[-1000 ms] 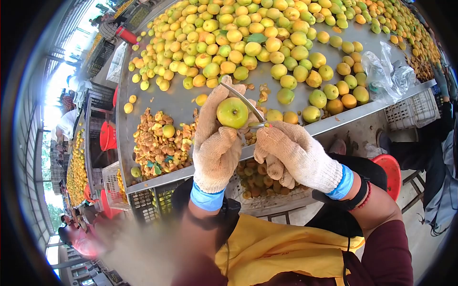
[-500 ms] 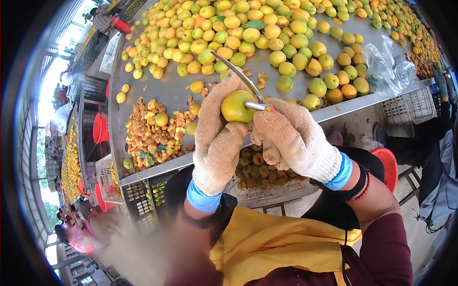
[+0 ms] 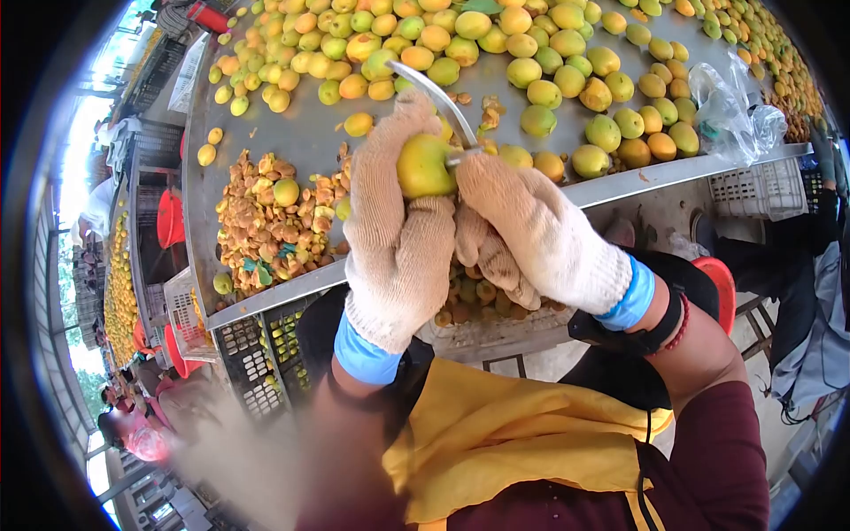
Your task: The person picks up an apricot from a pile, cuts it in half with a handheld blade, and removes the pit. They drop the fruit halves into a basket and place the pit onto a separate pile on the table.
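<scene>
My left hand (image 3: 398, 221), in a knitted work glove with a soiled palm, grips a yellow-green apricot (image 3: 426, 165) between thumb and fingers. My right hand (image 3: 531, 226), gloved alike, is closed on a curved knife (image 3: 434, 90); its handle is mostly hidden by the fingers. The blade points up and to the left, past the fruit. A short metal part by the blade's base touches the apricot's right side. Both hands are over the table's front edge. Under them, a crate (image 3: 460, 332) of cut apricots is partly covered by the gloves.
Many whole apricots (image 3: 390, 44) lie on the metal table (image 3: 496, 115). A heap of brown-orange apricot scraps (image 3: 266, 212) is at the left. A clear plastic bag (image 3: 730, 115) rests near the right edge. Crates (image 3: 243, 363) stand below, and a person's legs (image 3: 797, 265) show at right.
The apricot has turned in my left hand. My right hand has moved left, closer to the fruit, and the metal part shows less. The view has shifted slightly.
</scene>
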